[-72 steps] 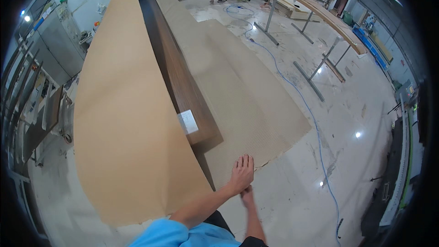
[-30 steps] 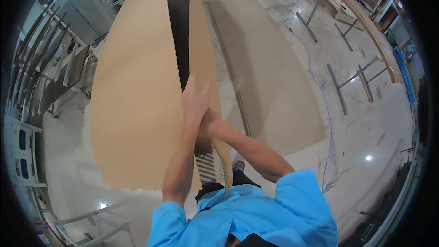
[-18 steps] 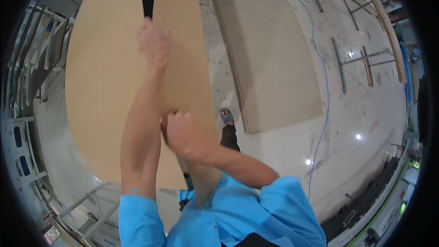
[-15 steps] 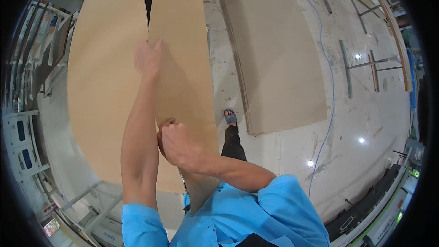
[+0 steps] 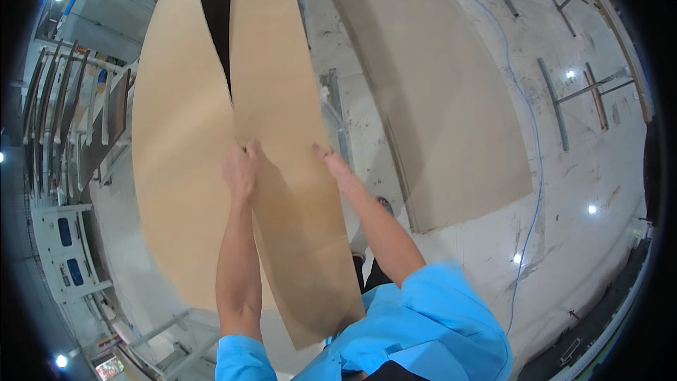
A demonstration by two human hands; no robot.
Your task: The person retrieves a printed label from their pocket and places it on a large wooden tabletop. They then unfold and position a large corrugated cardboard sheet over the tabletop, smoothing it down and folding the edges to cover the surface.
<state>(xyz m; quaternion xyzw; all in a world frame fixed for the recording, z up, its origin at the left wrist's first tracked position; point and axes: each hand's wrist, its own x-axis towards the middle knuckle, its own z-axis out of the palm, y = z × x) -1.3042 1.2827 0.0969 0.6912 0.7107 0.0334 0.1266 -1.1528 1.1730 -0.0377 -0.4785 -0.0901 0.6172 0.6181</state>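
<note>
A large tan cardboard sheet (image 5: 176, 134) lies to the left. Beside it runs a long tan cardboard strip (image 5: 271, 63), parted from it by a slit that widens at the far end and shows a black surface (image 5: 217, 7). My left hand (image 5: 241, 171) is closed on the strip's left edge, where the slit narrows. At the strip's right edge my right hand (image 5: 333, 164) grips, thumb on top, its other fingers partly hidden. The strip's near end hangs toward my body, apart from the sheet.
On the floor to the right lies a stack of brownish boards (image 5: 444, 113), with a blue cable (image 5: 534, 155) beyond it. Metal stands (image 5: 557, 109) are farther right. A rack (image 5: 77, 113) and a white cabinet (image 5: 69, 250) stand at the left.
My right hand has left the slit's near part and moved forward to the strip's right edge. My left hand appears nearer along the slit. The gap at the far end looks wider.
</note>
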